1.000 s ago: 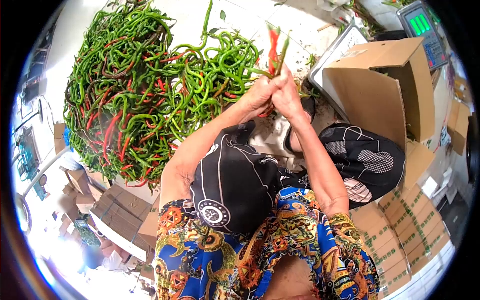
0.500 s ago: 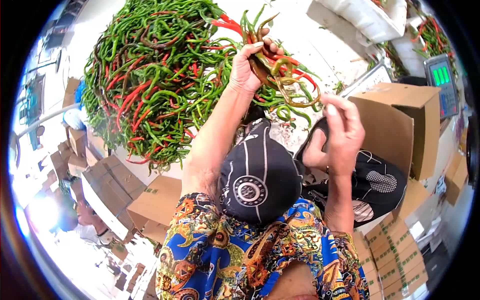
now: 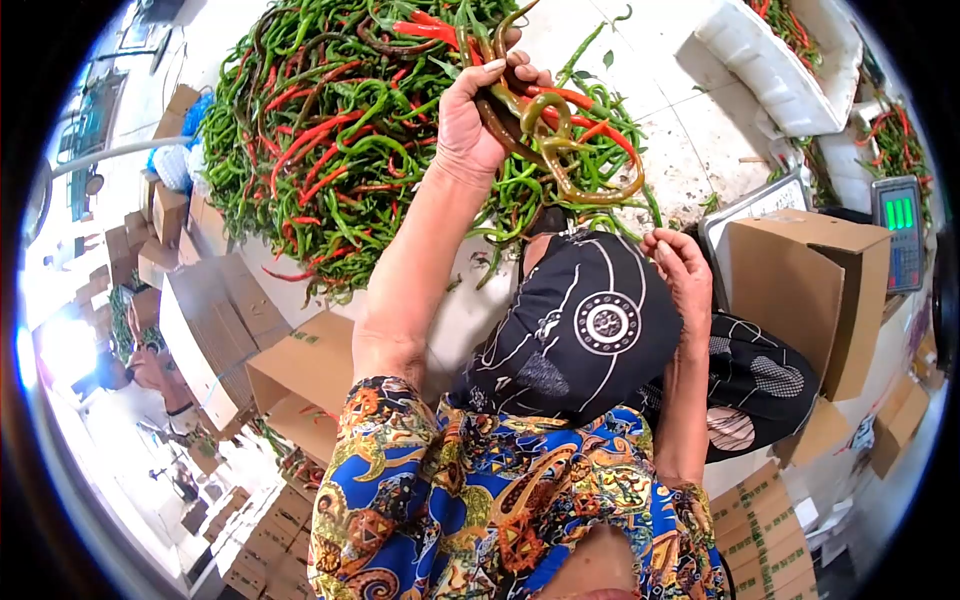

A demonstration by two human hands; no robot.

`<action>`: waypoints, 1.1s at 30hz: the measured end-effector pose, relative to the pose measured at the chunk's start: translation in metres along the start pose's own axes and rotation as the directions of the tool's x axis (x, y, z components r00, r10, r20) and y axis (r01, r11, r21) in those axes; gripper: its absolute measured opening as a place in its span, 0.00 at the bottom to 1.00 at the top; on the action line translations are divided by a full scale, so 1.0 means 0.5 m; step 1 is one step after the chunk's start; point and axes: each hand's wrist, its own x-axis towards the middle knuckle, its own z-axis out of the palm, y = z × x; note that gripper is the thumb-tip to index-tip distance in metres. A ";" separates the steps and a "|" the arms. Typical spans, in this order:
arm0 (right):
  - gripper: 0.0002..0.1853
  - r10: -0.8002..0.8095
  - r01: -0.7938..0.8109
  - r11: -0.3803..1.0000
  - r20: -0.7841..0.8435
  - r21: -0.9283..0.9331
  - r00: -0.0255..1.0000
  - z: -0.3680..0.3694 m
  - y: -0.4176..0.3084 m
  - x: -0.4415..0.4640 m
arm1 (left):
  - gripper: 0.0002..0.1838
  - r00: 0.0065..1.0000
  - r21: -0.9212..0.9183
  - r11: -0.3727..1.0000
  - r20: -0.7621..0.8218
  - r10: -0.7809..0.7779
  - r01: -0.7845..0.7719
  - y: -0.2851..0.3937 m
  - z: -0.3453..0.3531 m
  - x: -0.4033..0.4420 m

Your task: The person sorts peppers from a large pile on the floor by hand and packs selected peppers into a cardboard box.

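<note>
My left hand [image 3: 472, 120] stretched forward, fingers clamped on peppers [image 3: 558, 177], right hand [image 3: 688, 275] beside my knee [image 3: 590, 335], its grip unclear

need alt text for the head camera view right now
A person's left hand grips a bunch of red, green and brownish chillies by a large chilli heap on a tiled floor. The right hand, fingers bent, is lower right; farther right are a cardboard box and a display lit green.
</note>
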 end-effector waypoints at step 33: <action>0.11 0.059 -0.071 0.997 0.259 0.035 0.964 0.050 0.084 -0.009 | 0.29 0.949 0.357 0.886 0.007 0.316 -0.297 0.235 -0.020 -0.459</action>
